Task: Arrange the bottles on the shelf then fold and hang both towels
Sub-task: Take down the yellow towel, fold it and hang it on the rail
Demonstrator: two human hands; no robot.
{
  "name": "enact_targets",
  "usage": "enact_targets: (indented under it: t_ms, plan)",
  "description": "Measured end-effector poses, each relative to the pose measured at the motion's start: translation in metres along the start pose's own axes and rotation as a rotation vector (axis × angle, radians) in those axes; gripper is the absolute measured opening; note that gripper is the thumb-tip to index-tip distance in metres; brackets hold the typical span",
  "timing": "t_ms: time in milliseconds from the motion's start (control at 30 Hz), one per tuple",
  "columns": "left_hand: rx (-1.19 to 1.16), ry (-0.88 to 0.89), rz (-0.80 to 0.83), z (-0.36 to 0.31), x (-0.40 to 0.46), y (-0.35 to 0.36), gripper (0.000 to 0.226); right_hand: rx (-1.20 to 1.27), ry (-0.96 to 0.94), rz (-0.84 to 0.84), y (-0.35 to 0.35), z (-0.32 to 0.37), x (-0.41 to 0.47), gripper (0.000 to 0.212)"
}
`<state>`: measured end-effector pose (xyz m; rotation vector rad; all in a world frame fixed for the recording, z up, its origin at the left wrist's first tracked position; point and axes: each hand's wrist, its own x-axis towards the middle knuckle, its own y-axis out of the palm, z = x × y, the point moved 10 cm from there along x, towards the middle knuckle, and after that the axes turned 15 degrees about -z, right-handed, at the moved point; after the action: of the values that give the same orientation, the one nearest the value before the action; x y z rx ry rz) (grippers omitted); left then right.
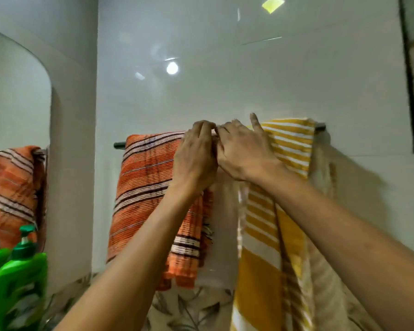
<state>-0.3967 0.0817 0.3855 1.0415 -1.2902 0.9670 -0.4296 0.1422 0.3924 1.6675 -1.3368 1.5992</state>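
Hanging step's nearly done: both hands, left hand point(196, 154) and right hand point(243, 151), pinch the yellow-and-white striped towel point(289, 144) at the bar's 12 o'clock, next it probably needs spreading flat.

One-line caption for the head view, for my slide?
Both hands meet at the rail between hung orange towel and yellow towel.
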Motion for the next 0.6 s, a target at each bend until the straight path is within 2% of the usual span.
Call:
enact_targets:
  t_ms: [100,200,300,400,500,600]
  plan:
    - [-0.096,-0.032,0.010,-0.034,0.002,0.018,0.039,-0.042,0.051,0.000,-0.011,-0.042,-0.014,0.050]
    - [-0.189,-0.163,0.043,-0.050,0.001,0.038,0.043,-0.058,0.126,-0.016,-0.020,-0.083,-0.027,0.054]
    - [-0.185,-0.263,0.077,-0.059,-0.003,0.057,0.046,-0.078,0.168,0.016,-0.021,-0.112,-0.036,0.061]
    - [-0.152,-0.368,0.043,-0.061,-0.005,0.065,0.049,-0.063,0.176,0.029,-0.020,-0.128,-0.039,0.062]
    - [-0.119,-0.439,0.000,-0.062,-0.007,0.068,0.050,-0.044,0.160,-0.042,-0.026,-0.132,-0.037,0.053]
    - [-0.122,-0.488,-0.027,-0.061,-0.008,0.068,0.051,-0.067,0.116,-0.131,-0.035,-0.134,-0.029,0.034]
